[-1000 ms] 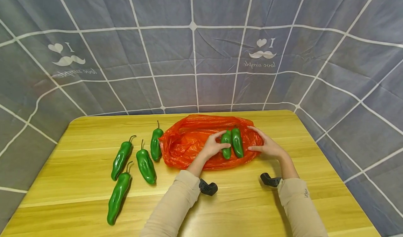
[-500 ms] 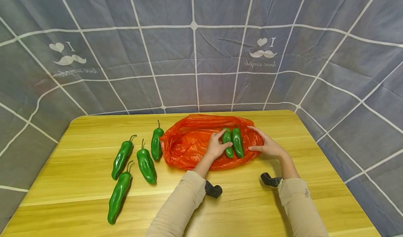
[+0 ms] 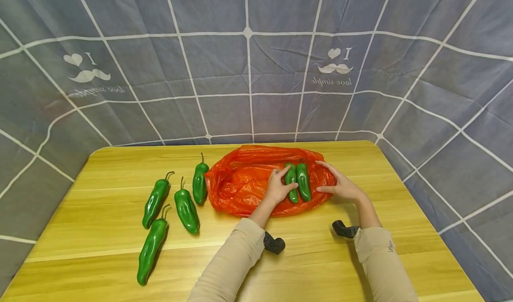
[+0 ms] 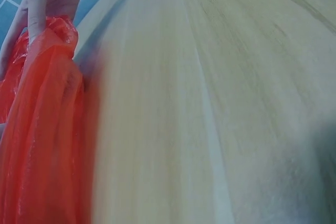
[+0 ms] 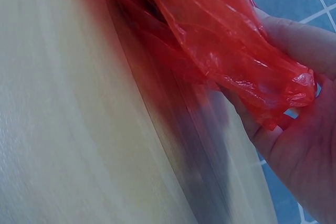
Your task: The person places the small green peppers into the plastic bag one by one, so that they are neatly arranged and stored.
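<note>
Two green peppers inside a red bag

Pinched the left pepper with the left hand. Held the bag's right end in the right hand, apparently between thumb and fingers. Showed four loose peppers left of the bag.

Six green peppers, one red bag, two hands, two black devices, one table

Grey-blue curtain, white grid lines, mirrored white lettering, yellowish wooden tabletop
</note>
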Available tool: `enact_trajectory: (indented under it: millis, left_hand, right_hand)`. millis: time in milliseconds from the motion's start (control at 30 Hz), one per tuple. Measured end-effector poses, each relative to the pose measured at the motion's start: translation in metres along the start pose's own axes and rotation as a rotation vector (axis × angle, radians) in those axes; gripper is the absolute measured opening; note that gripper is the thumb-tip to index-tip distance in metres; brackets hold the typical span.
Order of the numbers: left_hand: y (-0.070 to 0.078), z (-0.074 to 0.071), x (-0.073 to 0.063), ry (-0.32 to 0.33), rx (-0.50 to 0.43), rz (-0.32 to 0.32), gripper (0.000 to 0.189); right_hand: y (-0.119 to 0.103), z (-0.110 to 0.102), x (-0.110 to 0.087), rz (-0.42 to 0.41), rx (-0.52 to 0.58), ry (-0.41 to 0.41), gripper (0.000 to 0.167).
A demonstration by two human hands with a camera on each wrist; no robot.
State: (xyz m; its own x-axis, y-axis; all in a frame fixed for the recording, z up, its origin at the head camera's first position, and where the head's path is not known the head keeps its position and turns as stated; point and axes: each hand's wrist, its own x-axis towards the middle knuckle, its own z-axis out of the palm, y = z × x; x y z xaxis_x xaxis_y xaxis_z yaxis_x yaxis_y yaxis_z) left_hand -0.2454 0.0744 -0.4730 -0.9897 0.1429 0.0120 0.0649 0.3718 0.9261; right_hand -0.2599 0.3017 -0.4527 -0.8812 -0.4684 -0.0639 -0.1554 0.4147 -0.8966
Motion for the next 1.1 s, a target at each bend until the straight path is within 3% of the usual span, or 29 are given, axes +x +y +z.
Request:
enact_trajectory:
  millis: [467,833,1100]
  left_hand:
    - [-0.0014,-0.0010,-0.0017,-0.033,0.005,0.024,0.061]
    - [-0.0048,-0.0039,-0.0007,-0.056,-0.053,0.019,0.067]
    - [-0.0081,-0.0076,0.0006,-0.085,-0.020,-0.011,0.066]
  right_hand:
    - [-0.0006,0.0004,-0.0003,0.003,-0.012,0.003,0.082]
    - [-0.0014,0.0009,-0.0009,-0.008,-0.004,0.002,0.082]
    - [-0.0024,0.0019,-0.0018,-0.004,-0.010,0.006,0.082]
